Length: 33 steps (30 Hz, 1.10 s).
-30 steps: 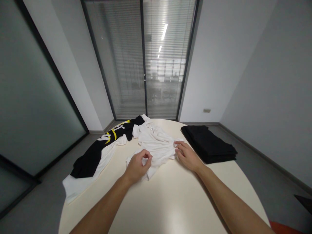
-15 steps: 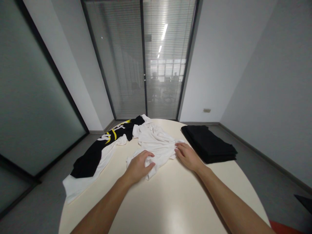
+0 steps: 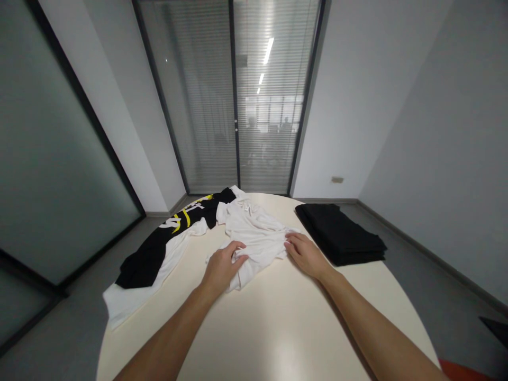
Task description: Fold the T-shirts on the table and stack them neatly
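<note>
A rumpled white T-shirt (image 3: 257, 233) lies on the table between my hands, its collar toward the far side. My left hand (image 3: 223, 267) rests at the shirt's near left part, thumb and fingers apart over the cloth. At the right edge of the shirt, my right hand (image 3: 304, 254) has its thumb and fingers close together on the fabric. The fingertips partly hide the cloth there.
Along the table's left edge lies a black and white garment (image 3: 146, 259) with yellow and white print. A stack of folded black cloth (image 3: 341, 233) sits at the right. The round cream table (image 3: 254, 338) has a curved edge. Glass doors with blinds (image 3: 270, 106) stand behind.
My left hand has shifted slightly left and away from me, and the near hem of the T-shirt beneath it lies differently. My right hand has stayed in place.
</note>
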### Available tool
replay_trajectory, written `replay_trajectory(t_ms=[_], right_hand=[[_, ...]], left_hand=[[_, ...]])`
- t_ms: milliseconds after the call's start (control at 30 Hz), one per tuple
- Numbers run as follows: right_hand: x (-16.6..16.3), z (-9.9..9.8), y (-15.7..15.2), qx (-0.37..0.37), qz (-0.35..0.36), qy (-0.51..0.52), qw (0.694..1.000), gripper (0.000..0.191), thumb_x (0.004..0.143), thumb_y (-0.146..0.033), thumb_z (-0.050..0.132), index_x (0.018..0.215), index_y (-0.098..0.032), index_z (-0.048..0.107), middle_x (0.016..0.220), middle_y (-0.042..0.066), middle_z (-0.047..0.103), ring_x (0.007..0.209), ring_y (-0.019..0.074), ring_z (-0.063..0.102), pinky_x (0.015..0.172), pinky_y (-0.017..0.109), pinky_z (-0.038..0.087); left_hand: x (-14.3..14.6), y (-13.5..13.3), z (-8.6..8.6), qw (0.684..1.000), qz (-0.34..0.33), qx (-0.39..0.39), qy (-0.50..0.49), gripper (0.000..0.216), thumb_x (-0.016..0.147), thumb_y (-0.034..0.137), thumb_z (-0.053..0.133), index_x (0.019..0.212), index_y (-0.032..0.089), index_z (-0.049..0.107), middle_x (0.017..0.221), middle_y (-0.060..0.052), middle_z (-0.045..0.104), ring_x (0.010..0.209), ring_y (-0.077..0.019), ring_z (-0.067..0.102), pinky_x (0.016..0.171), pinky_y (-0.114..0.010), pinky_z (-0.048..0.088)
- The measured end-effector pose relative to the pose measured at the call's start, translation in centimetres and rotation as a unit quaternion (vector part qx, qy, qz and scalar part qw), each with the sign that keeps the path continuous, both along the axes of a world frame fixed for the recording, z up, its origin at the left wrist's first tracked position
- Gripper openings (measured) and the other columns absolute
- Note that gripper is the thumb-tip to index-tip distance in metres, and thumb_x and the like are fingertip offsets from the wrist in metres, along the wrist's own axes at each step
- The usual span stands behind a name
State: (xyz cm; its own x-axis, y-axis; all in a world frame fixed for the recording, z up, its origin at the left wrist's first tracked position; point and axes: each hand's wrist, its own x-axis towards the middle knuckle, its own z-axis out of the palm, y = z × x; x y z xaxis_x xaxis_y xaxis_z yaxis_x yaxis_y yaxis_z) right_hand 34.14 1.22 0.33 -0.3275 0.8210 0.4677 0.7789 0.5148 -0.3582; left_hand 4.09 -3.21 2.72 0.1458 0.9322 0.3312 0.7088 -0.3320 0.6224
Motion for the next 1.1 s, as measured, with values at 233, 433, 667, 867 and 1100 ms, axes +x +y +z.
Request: replay_trajectory(t_ms=[233,433,667,867,1100], right_hand=[[0.04,-0.15,0.03,-0.002,0.002,-0.003,1.000,0.033,0.101,-0.036,0.043,0.109,-0.018,0.069,0.121,0.015,0.068,0.118,0.0284,0.059,0.105,0.044,0.047],[-0.03,-0.15,-0.07,0.002,-0.001,-0.001,1.000,0.033,0.102,-0.036,0.042,0.110,-0.019,0.069,0.119,0.014,0.068,0.118,0.0280,0.060,0.105,0.043,0.047],[0.14,-0.57,0.28,0.004,-0.002,-0.014,1.000,0.035,0.102,-0.036,0.041,0.114,-0.018,0.069,0.121,0.014,0.068,0.119,0.0272,0.060,0.107,0.042,0.046],[0.08,-0.21,0.07,-0.002,-0.018,-0.019,1.000,0.036,0.102,-0.037,0.041,0.115,-0.018,0.068,0.122,0.014,0.068,0.119,0.0274,0.060,0.106,0.042,0.046],[0.03,0.07,-0.14,-0.006,-0.036,-0.022,0.999,0.038,0.102,-0.037,0.039,0.114,-0.017,0.068,0.120,0.015,0.069,0.117,0.0266,0.061,0.105,0.040,0.046]], left_hand=[[-0.22,0.03,-0.13,1.000,0.003,0.009,0.021,0.022,0.094,0.041,0.059,0.098,0.025,0.073,0.067,0.002,0.065,0.065,-0.0161,0.061,0.064,-0.024,0.038],[0.03,-0.33,0.42,0.999,0.019,-0.002,0.043,0.026,0.096,0.042,0.056,0.092,0.023,0.074,0.072,-0.001,0.070,0.067,-0.0167,0.063,0.065,-0.025,0.037],[0.09,-0.34,0.53,0.998,0.048,0.008,0.037,0.025,0.092,0.046,0.060,0.089,0.024,0.069,0.070,0.002,0.066,0.066,-0.0159,0.061,0.063,-0.024,0.037],[0.05,-0.19,0.14,1.000,0.005,0.014,0.015,0.016,0.083,0.032,0.072,0.096,0.026,0.066,0.087,0.002,0.071,0.082,-0.0171,0.066,0.074,-0.025,0.044],[-0.04,0.09,-0.05,0.998,0.001,0.037,-0.053,0.015,0.082,0.027,0.072,0.094,0.025,0.064,0.090,0.002,0.074,0.085,-0.0166,0.069,0.079,-0.026,0.048]])
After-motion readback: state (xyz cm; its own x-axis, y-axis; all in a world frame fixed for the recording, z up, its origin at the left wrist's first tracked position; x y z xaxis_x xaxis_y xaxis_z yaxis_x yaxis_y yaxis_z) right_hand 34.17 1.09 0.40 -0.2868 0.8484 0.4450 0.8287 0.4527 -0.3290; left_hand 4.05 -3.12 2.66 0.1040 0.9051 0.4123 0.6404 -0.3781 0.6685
